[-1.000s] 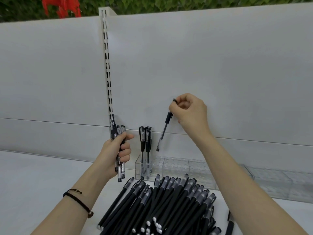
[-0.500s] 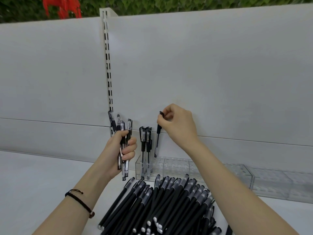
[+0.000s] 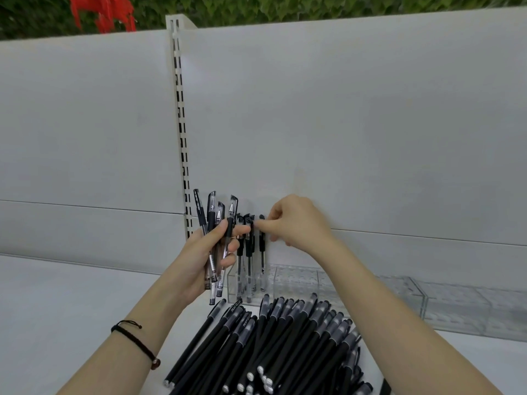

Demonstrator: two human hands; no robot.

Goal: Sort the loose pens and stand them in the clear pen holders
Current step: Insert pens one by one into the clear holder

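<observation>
My left hand (image 3: 204, 253) grips a bundle of clear-barrelled pens (image 3: 212, 223), caps up, just left of the clear pen holder (image 3: 296, 283). My right hand (image 3: 295, 222) pinches the cap of a pen (image 3: 261, 249) that stands upright in the holder's left end. Two more black-capped pens (image 3: 245, 252) stand in the same end beside it. A big pile of matte black pens (image 3: 273, 346) lies loose on the white shelf in front of the holder.
More clear pen holders (image 3: 462, 306) stand in a row to the right along the white back panel (image 3: 342, 124). A slotted upright (image 3: 181, 132) runs up the panel behind my left hand. White shelf surface (image 3: 57, 303) lies to the left.
My right hand has come down and left with its pen, which now stands in the holder beside the other two. My left hand has moved closer and fanned its bundle.
</observation>
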